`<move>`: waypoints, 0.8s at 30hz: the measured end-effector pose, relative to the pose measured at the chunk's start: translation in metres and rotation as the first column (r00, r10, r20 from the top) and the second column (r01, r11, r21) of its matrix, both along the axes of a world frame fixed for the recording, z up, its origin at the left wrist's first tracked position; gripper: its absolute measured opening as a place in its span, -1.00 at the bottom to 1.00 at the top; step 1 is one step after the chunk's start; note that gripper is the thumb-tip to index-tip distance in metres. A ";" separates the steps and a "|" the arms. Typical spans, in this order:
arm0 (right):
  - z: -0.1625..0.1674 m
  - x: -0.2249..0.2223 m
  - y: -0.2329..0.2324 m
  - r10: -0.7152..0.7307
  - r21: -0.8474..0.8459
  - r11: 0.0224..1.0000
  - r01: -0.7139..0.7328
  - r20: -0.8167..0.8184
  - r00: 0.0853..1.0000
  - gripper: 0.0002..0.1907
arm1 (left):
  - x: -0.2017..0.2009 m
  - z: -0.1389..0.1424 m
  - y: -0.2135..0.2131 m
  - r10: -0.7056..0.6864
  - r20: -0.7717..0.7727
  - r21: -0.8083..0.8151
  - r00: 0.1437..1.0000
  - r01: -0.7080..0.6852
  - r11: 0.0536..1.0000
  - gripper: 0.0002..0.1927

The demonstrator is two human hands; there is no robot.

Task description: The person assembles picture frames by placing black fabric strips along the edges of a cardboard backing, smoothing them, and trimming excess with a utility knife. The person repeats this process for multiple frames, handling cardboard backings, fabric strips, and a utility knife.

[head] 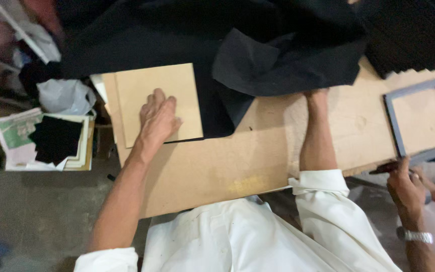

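Note:
My left hand (158, 120) lies flat, fingers spread, on a square tan board (177, 88) that sits on black fabric (227, 55) over the wooden worktable (212, 166). My right forearm reaches forward, and my right hand (316, 94) disappears under the edge of the black fabric, so only the wrist shows and its fingers are hidden. The cloth is bunched and folded over itself across the far side of the table.
A grey picture frame (421, 121) lies at the right end of the table. Another person's hand (404, 179) with a wristwatch holds a dark tool near it. At left sits a stack of cards (51, 143) topped by a black square, beside a white plastic bag (66, 95).

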State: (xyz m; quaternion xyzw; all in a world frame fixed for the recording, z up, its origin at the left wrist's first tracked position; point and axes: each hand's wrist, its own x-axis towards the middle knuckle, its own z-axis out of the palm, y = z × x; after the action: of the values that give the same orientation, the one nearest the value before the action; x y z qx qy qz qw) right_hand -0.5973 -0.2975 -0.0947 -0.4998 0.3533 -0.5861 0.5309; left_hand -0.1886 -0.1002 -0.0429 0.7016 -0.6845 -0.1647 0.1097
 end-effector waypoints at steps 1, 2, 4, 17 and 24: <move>0.003 0.006 -0.001 -0.048 -0.114 0.993 0.016 -0.286 0.957 -0.47 | 0.002 -0.004 -0.001 0.005 -0.009 0.005 1.000 -0.005 1.000 -0.52; 0.003 0.000 0.004 -0.135 -0.239 0.971 0.003 -0.536 0.833 -0.48 | 0.003 -0.007 -0.001 0.014 0.008 0.001 1.000 -0.014 1.000 -0.51; 0.018 -0.019 0.030 -0.400 -0.474 0.873 -0.112 -0.829 0.392 -0.50 | 0.003 -0.013 -0.004 0.006 0.028 -0.013 1.000 -0.006 1.000 -0.49; 0.056 -0.030 0.157 -0.090 -0.107 0.986 0.125 -0.987 -0.133 -0.78 | 0.024 0.004 -0.019 0.045 0.079 0.170 0.996 -0.058 0.984 0.10; 0.160 0.067 0.229 -0.111 -0.054 0.992 0.115 -0.804 0.584 -0.84 | 0.048 0.020 -0.020 0.145 0.025 0.302 0.989 -0.146 0.942 0.38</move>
State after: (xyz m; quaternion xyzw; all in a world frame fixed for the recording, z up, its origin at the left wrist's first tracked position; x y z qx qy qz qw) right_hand -0.5301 -0.0689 0.0655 -0.6860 0.5871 -0.3288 0.2768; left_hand -0.1409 -0.1205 -0.0234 0.7590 -0.5976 -0.2581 0.0118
